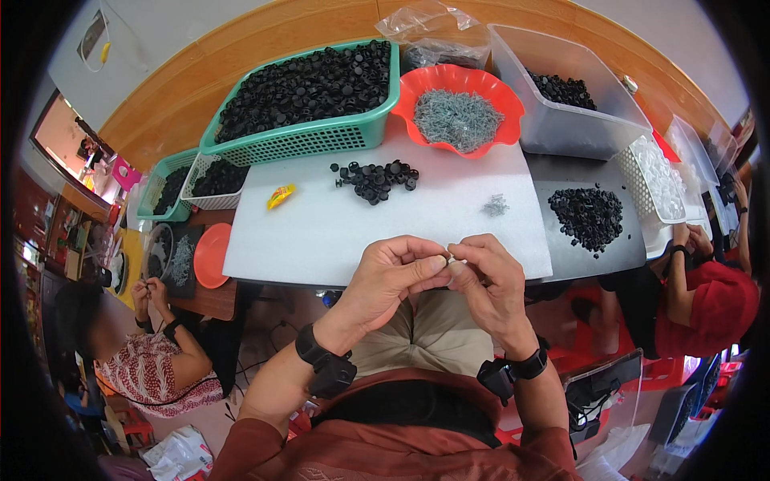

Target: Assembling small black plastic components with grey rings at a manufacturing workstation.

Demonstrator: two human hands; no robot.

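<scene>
Just past the front edge of the white foam sheet (305, 240), my left hand (397, 271) and my right hand (491, 276) meet fingertip to fingertip. Both are closed in a pinch on a small whitish piece (451, 258), mostly hidden by the fingers, so its exact kind is unclear. Beyond them on the sheet lies a loose heap of black round-headed plastic parts (377, 183). A few thin metal screws or pins (496, 206) lie nearer my right hand. A small yellow wrapped packet (281, 196) rests toward the left.
Along the back stand a green basket (321, 138) of black parts, a red scalloped bowl (514, 108) of metal pins and a clear bin (577, 132). Small black pieces (589, 218) lie at right, beside a white basket (659, 196). People work on both sides.
</scene>
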